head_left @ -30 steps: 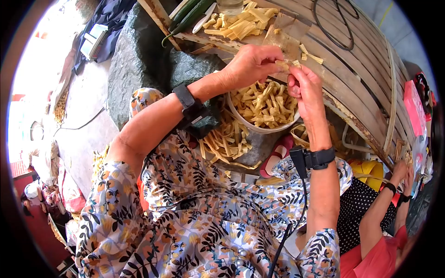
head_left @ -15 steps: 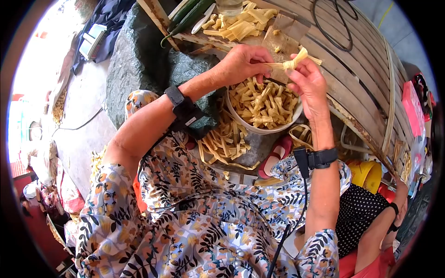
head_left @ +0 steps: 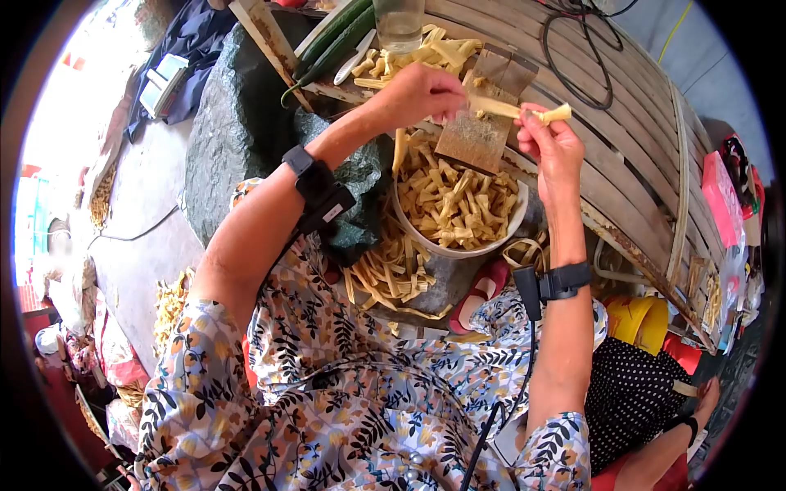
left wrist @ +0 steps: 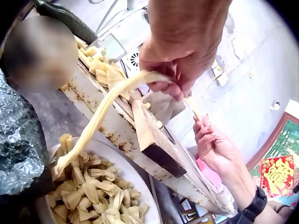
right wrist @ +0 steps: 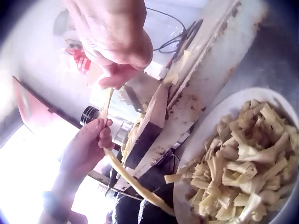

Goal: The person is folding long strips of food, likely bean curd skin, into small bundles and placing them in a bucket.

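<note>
A pale yellow, flat, pliable strip [head_left: 495, 106] stretches between the two hands above a wooden block [head_left: 468, 154] dusted with crumbs. My left hand [head_left: 422, 92] pinches it, and a long tail of the strip [left wrist: 98, 112] hangs from those fingers down to the bucket's rim. Between thumb and fingers, my right hand [head_left: 553, 151] holds the other end, whose flared tip [head_left: 558, 113] sticks out to the right. Just below the hands stands a white bucket [head_left: 521, 214] filled with short knotted yellow pieces [head_left: 458, 196].
Cut yellow pieces [head_left: 446, 53], a glass [head_left: 399, 29] and green cucumbers [head_left: 340, 41] lie on the slatted table [head_left: 610, 155]. Loose strips [head_left: 389, 274] hang beside the bucket near a dark green plastic bag [head_left: 237, 123]. Another person's arm [head_left: 655, 458] shows at lower right.
The hands were close together a second ago. Since then the left hand has moved away to the left, drawing out the strip, while the right hand keeps its end.
</note>
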{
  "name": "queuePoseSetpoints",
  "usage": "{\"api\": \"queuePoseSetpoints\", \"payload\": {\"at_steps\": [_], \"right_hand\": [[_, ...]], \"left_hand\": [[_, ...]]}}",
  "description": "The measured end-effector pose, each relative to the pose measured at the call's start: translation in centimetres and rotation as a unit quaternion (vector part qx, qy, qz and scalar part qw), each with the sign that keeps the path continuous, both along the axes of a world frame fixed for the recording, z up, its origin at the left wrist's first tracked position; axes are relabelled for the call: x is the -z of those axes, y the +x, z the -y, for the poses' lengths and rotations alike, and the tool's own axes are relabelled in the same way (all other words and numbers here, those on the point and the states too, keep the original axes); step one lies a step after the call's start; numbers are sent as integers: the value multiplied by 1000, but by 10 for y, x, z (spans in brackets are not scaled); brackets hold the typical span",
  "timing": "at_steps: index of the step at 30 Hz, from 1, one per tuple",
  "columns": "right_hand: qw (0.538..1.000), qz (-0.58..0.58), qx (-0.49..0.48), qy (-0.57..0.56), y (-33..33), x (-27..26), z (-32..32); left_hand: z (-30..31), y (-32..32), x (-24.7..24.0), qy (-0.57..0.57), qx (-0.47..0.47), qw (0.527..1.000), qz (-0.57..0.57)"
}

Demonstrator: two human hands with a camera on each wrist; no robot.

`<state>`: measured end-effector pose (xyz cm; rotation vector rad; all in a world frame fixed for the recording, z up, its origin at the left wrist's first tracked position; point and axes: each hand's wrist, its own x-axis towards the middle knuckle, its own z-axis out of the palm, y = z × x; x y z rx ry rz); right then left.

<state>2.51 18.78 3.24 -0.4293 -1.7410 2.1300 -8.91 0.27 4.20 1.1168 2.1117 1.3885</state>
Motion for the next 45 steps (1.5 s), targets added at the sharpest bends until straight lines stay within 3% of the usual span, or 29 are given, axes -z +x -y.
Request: {"api": "queuePoseSetpoints", "payload": {"at_steps": [2,6,18,21,22,24,26,29,31,36,37,39,40,43,45], "right_hand": [[999,-9,26,-45,-15,4,-2],[996,-45,53,-52,-33,13,-8],[995,-43,76,-56,-44,13,-9],[997,-17,71,-12,-47,28,-9],[994,14,97,55,-45,32,-10],[992,22,115,54,-34,36,-23],[994,17,91,57,-22,26,-22],[987,123,-50,94,10,0,-7],[966,91,-135,202,28,9,1],[919,7,-33,392,46,-11,14],[928,-1,-27,372,46,-9,14],[944,-20,-15,328,41,0,20],[933,-9,-33,358,39,7,21],[980,105,-118,118,39,10,23],[986,84,-116,86,39,9,16]], "left_hand": [[-8,-12,2,18,-66,995,-68],[-25,-16,16,69,-112,990,-58],[-35,-25,21,51,-154,984,-72],[-36,-30,37,51,-154,983,-84],[-35,-32,39,34,-173,981,-81],[-28,-32,46,-2,-209,976,-68],[-19,-19,26,37,-144,989,10],[-4,-6,21,72,-45,991,101],[1,7,16,89,-10,987,131],[1,36,12,64,6,997,32],[1,45,12,48,13,998,47],[-4,61,17,57,5,990,-130],[-6,67,18,68,12,989,-131],[-5,74,16,49,19,991,-122],[2,68,18,31,51,998,-38]]}}
